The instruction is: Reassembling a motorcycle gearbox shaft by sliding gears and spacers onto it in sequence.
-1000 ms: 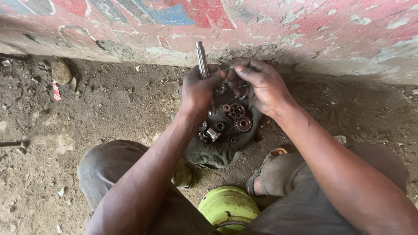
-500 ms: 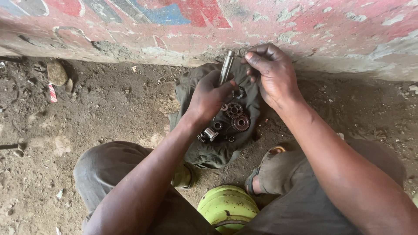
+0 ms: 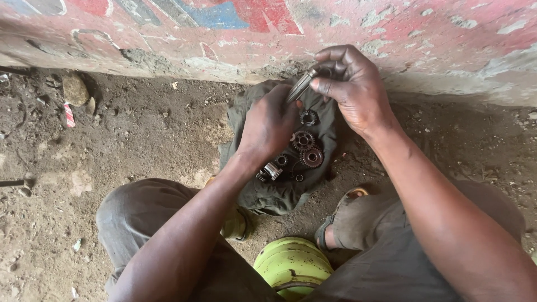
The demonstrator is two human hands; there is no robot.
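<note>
A dark green cloth lies on the dirt floor against a painted wall. On it lie several small metal gears and a short shiny cylindrical part. A metal shaft is held above the cloth by both hands. My left hand grips its lower end with closed fingers. My right hand pinches its upper end near the wall, and a small dark part sits at those fingertips.
The painted wall with red and blue patches runs across the top. A yellow-green gas cylinder stands between my knees. A stone and a small red and white scrap lie at left on the dirt.
My left hand slid up from the gears on the cloth to the shaft's lower end. My right hand rose with the shaft toward the wall, which now tilts more.
</note>
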